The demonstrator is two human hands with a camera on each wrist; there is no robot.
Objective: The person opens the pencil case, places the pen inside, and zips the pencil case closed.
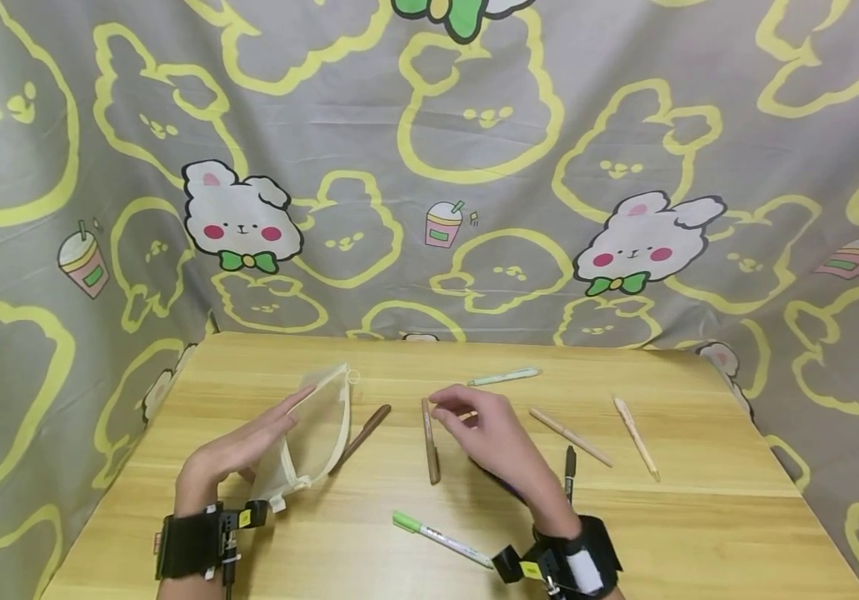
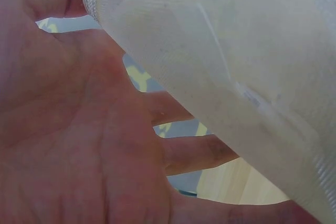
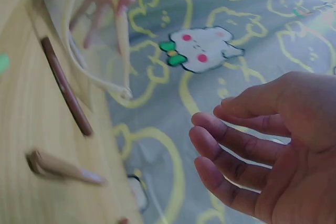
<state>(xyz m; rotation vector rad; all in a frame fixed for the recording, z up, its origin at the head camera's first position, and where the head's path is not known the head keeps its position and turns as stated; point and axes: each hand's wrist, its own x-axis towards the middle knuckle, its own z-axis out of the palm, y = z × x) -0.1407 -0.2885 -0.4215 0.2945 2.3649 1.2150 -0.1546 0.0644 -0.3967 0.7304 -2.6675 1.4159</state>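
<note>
My left hand [image 1: 237, 450] holds a translucent zip pouch [image 1: 324, 429] tilted up at the left of the table. In the left wrist view, the thumb lies at the pouch's edge and the other fingers reach behind its clear side. The pouch's mouth gapes toward the right. My right hand [image 1: 492, 429] hovers with bent fingers beside a light brown pen [image 1: 430, 446]; the right wrist view shows nothing between those fingers [image 3: 231, 145]. Between the pouch and that pen lies a dark brown pen [image 1: 363, 437], its lower end partly hidden behind the pouch.
A green-capped pen [image 1: 440, 537] lies in front. Toward the back is a pale green pen [image 1: 506, 377]. At right lie a beige pen [image 1: 571, 437], a cream pen [image 1: 635, 437] and a black marker [image 1: 570, 471]. A patterned cloth [image 1: 369, 250] hangs behind the wooden table [image 1: 699, 533].
</note>
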